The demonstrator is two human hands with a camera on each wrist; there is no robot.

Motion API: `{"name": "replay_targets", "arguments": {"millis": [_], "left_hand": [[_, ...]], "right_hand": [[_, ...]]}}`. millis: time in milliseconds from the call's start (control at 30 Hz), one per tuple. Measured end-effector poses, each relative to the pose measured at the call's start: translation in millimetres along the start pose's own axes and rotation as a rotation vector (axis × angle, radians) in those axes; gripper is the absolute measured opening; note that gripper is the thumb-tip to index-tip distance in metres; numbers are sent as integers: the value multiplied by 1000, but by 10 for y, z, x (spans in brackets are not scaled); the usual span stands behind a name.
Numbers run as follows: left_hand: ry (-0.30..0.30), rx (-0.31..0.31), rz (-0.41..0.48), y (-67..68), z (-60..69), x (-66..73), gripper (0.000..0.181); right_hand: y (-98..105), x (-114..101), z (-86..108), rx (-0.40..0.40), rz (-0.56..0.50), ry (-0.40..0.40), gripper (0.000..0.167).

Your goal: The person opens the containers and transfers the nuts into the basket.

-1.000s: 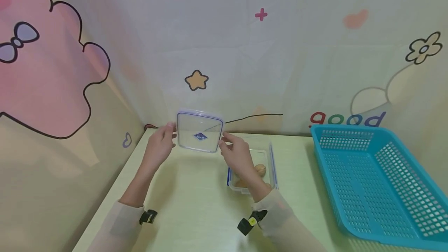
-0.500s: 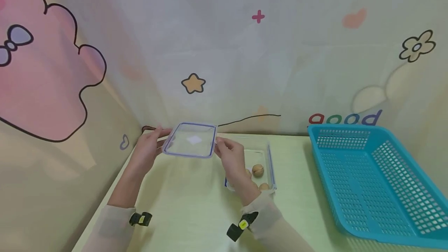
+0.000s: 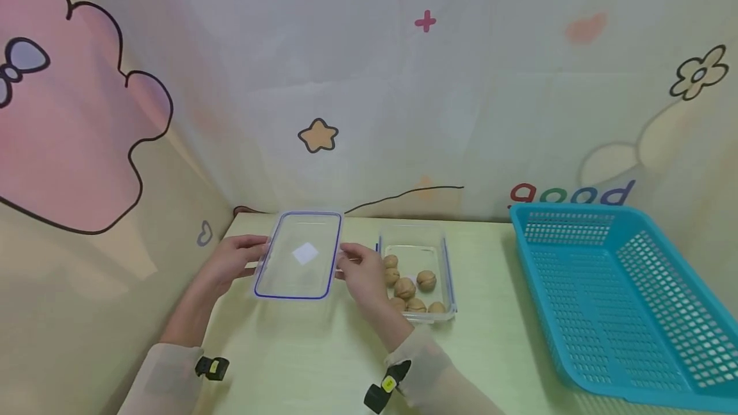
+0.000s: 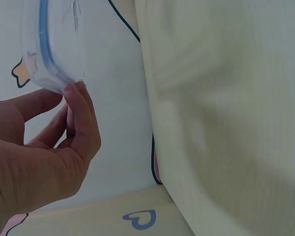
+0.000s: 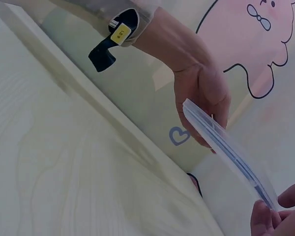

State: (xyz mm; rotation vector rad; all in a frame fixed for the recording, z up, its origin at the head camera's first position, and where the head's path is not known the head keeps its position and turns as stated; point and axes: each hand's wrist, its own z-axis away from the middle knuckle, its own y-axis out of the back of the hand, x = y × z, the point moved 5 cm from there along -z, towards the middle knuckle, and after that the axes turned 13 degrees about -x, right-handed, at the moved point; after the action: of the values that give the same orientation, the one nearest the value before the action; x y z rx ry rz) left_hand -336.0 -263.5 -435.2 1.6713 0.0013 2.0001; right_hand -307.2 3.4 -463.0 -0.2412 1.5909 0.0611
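Observation:
Between my two hands is a clear plastic lid point(image 3: 300, 274) with a blue seal around its edge and a pale diamond mark. My left hand point(image 3: 233, 260) pinches its left side; in the left wrist view the thumb and fingers point(image 4: 81, 118) close on a corner of the lid point(image 4: 46, 49). On the opposite side my right hand point(image 3: 363, 274) pinches the edge between thumb and fingers. The right wrist view shows the lid point(image 5: 231, 155) edge-on, held above the table. Right of that hand stands a clear container point(image 3: 426, 252) with several walnuts point(image 3: 405, 288) in it.
A large blue plastic basket point(image 3: 605, 300) stands at the right of the pale table point(image 3: 484, 351). A printed cloth point(image 3: 369, 114) hangs behind the table, and a wall runs along the left side.
The lid has come down and tipped from near upright to flatter, its blue-rimmed side now facing up. Both hands have lowered with it and shifted left, uncovering more walnuts.

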Motion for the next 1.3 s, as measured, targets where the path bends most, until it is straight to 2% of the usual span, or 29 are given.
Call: {"name": "replay_targets", "arguments": {"millis": [200, 433, 667, 767, 900, 933, 1067, 1300], "left_hand": [[71, 17, -59, 67, 40, -51, 47], [122, 61, -121, 71, -24, -177, 43], [133, 113, -160, 22, -157, -335, 38], [138, 123, -164, -9, -212, -455, 36], [156, 124, -150, -36, -230, -608, 34], [160, 124, -146, -38, -230, -641, 34], [159, 116, -136, -49, -230, -699, 33], [191, 98, -98, -55, -278, -711, 35]], "right_hand": [[-136, 160, -38, 15, 134, -50, 37], [-222, 301, -50, 16, 334, -55, 42], [-221, 450, -107, 30, 492, -70, 35], [-225, 490, -116, 11, 581, -36, 34], [-252, 525, -111, -46, 667, 0, 10], [-256, 533, -108, -57, 682, 4, 10], [-266, 530, -105, -82, 724, 16, 29], [-233, 490, -112, -74, 747, 20, 28]]}}
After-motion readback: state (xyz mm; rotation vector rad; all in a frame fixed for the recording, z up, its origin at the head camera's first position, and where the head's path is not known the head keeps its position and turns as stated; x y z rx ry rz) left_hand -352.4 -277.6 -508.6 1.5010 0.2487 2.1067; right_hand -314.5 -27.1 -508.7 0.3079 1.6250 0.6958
